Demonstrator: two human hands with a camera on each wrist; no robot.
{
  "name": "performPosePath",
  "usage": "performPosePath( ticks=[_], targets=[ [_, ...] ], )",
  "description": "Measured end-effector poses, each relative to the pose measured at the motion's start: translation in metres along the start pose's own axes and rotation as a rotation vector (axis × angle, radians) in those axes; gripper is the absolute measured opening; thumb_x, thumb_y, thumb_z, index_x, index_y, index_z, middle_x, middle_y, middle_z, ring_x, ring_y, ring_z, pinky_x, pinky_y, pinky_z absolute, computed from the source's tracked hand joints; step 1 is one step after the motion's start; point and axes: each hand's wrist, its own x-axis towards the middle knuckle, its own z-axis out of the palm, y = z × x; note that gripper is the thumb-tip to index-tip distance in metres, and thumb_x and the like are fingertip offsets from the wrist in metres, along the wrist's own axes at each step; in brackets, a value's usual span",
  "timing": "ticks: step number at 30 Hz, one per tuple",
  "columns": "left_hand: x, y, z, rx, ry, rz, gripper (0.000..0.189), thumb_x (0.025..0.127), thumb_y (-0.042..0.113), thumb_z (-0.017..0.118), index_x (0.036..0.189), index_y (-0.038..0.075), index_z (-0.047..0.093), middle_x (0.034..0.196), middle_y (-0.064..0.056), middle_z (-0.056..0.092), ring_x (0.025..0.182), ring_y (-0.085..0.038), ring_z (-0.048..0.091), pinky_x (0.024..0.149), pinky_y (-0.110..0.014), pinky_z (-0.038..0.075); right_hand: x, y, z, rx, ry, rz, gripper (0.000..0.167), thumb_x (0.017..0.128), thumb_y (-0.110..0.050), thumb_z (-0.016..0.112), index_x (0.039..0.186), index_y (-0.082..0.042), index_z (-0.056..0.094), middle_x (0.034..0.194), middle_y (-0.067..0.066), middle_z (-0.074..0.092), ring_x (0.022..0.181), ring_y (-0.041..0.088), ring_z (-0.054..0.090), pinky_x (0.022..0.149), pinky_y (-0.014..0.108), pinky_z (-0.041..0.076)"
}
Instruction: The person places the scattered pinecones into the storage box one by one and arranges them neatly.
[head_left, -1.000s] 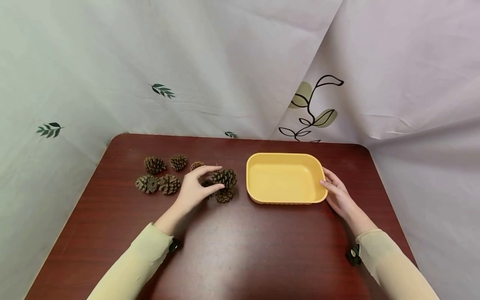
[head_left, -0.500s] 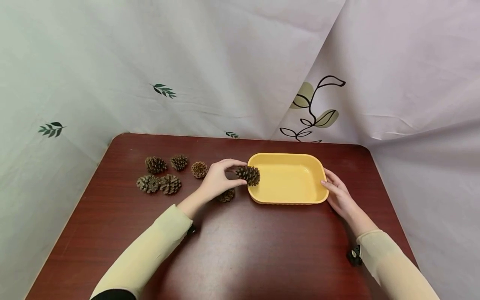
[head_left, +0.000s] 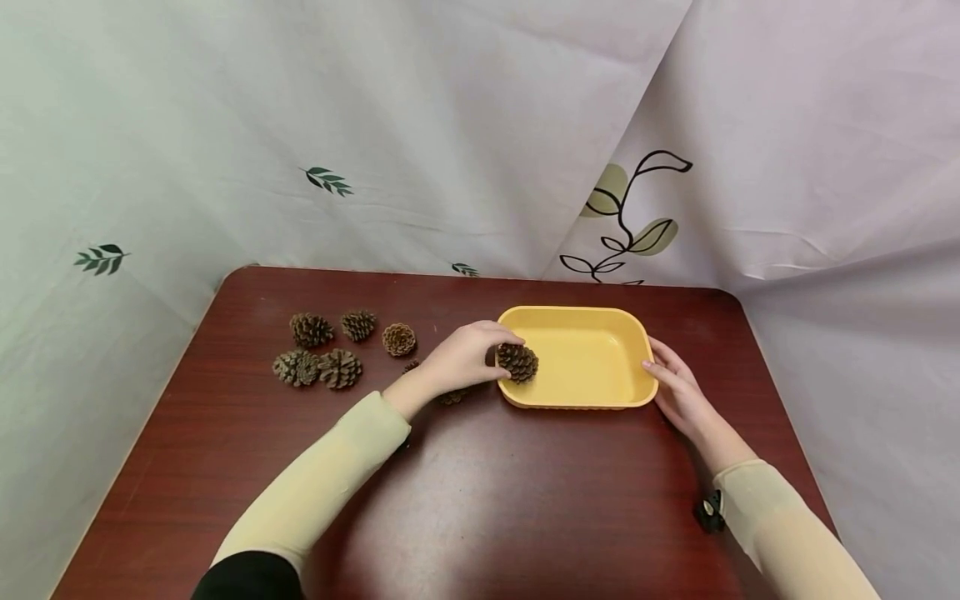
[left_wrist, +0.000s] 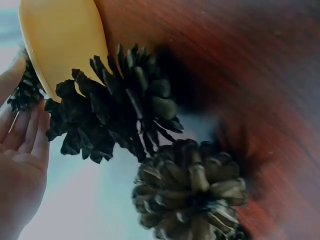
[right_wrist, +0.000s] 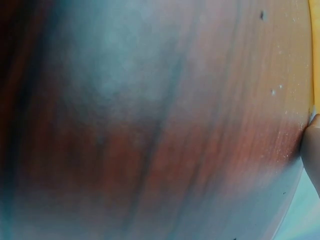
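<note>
A brown pine cone [head_left: 519,363] is held between the thumb and fingers of my left hand [head_left: 468,354], over the left end of a yellow rectangular tub [head_left: 588,360]. In the left wrist view the held pine cone [left_wrist: 24,92] shows dark beside the tub [left_wrist: 65,35], partly covered by the thumb. My right hand [head_left: 678,390] grips the tub's right end, thumb at the rim and fingers against the outer wall. Only a bit of that hand [right_wrist: 312,150] and a strip of the tub [right_wrist: 316,55] enter the right wrist view.
Several pine cones [head_left: 340,369] lie at the left on the dark red table [head_left: 480,500]. Two more, one a small pine cone [head_left: 453,397], are partly hidden by the left hand and wrist. A white patterned cloth [head_left: 420,150] hangs behind the table.
My left hand has carried the pine cone rightward from the group near the middle to over the tub's left end. The right hand has stayed at the tub.
</note>
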Motion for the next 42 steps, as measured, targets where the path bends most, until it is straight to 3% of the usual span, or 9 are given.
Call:
performPosePath(
  ticks=[8, 18, 24, 42],
  targets=[
    [0.013, 0.003, 0.002, 0.054, -0.197, 0.079, 0.046, 0.090, 0.018, 0.086, 0.133, 0.008, 0.073, 0.135, -0.008, 0.073, 0.131, -0.024, 0.066, 0.118, -0.038, 0.051, 0.000, -0.001, 0.001, -0.013, 0.007, 0.009, 0.047, 0.110, 0.006, 0.034, 0.138, -0.022, 0.061, 0.133, -0.012, 0.070, 0.116, 0.001, 0.068, 0.093, 0.019, 0.060],
    [0.028, 0.001, 0.003, 0.027, -0.314, 0.112, 0.043, 0.089, 0.014, 0.086, 0.130, 0.006, 0.074, 0.133, -0.009, 0.074, 0.131, -0.023, 0.067, 0.119, -0.036, 0.050, 0.000, 0.000, 0.001, -0.033, 0.021, 0.015, 0.049, 0.110, 0.006, 0.034, 0.136, -0.024, 0.062, 0.131, -0.013, 0.070, 0.115, 0.001, 0.068, 0.094, 0.018, 0.060],
    [0.032, 0.006, 0.004, 0.020, -0.350, 0.097, 0.044, 0.089, 0.014, 0.087, 0.130, 0.006, 0.075, 0.134, -0.009, 0.074, 0.131, -0.024, 0.066, 0.119, -0.036, 0.050, 0.000, -0.001, 0.001, -0.038, 0.021, 0.012, 0.047, 0.110, 0.006, 0.035, 0.136, -0.023, 0.062, 0.131, -0.013, 0.069, 0.116, 0.001, 0.067, 0.094, 0.018, 0.059],
    [0.032, 0.011, 0.002, -0.004, -0.367, 0.070, 0.039, 0.092, 0.015, 0.084, 0.130, 0.008, 0.075, 0.135, -0.008, 0.074, 0.133, -0.023, 0.065, 0.119, -0.036, 0.050, -0.002, 0.000, 0.002, -0.045, 0.023, 0.011, 0.042, 0.111, 0.004, 0.038, 0.140, -0.018, 0.058, 0.135, -0.010, 0.068, 0.119, 0.003, 0.067, 0.096, 0.018, 0.059]
  ],
)
